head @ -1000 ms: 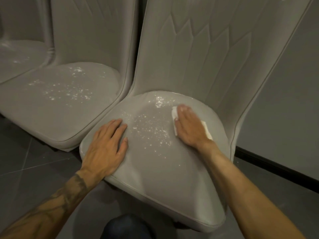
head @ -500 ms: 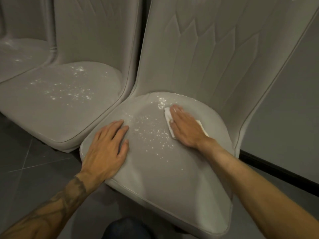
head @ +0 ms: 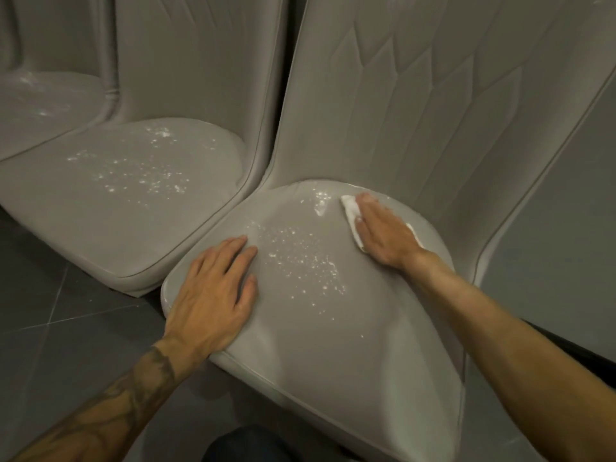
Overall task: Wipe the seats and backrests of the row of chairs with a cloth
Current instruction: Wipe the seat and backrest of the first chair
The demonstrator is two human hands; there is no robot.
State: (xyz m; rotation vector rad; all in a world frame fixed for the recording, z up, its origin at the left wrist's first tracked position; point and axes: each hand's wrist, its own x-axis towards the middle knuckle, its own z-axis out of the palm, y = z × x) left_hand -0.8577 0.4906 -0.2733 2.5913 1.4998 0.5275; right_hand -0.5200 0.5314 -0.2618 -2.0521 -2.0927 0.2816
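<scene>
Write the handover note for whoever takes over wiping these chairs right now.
Left hand: open, flat on the front left of the nearest seat, bracing it.
Right hand: open, pressing the white cloth flat at the seat's back right, close to the backrest.
Done: no seat is finished. White specks cover the middle of this seat, between the hands.
Left: sweep the cloth through those specks, then wipe the backrest. Go on to the middle seat and the far-left seat, both speckled, and their backrests.
</scene>
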